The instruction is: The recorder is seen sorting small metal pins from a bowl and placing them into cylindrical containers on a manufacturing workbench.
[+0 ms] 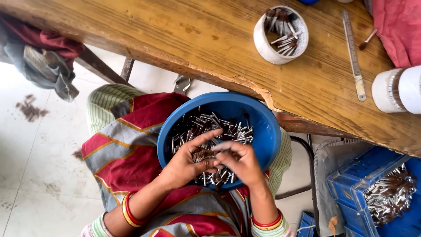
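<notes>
Seen from above, a seated person holds a round blue plastic bowl (263, 131) in the lap, tucked just under the chipped edge of a worn wooden table (175, 35). The bowl is heaped with small metal pins with dark brown tips (219, 125). The left hand (188, 160) lies palm up over the bowl, cupped around a small bunch of these pins. The right hand (239, 160) touches it, its fingers pinched narrow on the same bunch, though whether it grips any single pin cannot be told. As a judgement, the work is partly along: most pins lie loose in the bowl, while a white round tub (280, 35) on the table, well apart from the hands, holds only a few dozen stood on end. A blue plastic crate (351, 184) on the floor to the right holds a further pile of similar pins. A long metal ruler (353, 52) lies on the table beside the tub, near white cylindrical containers (397, 90) and a fold of red cloth (401, 26). The table edge overhangs the far rim of the bowl, so any reach up to the tub has to go round it. Grey and red cloth (44, 57) hangs at the left.
</notes>
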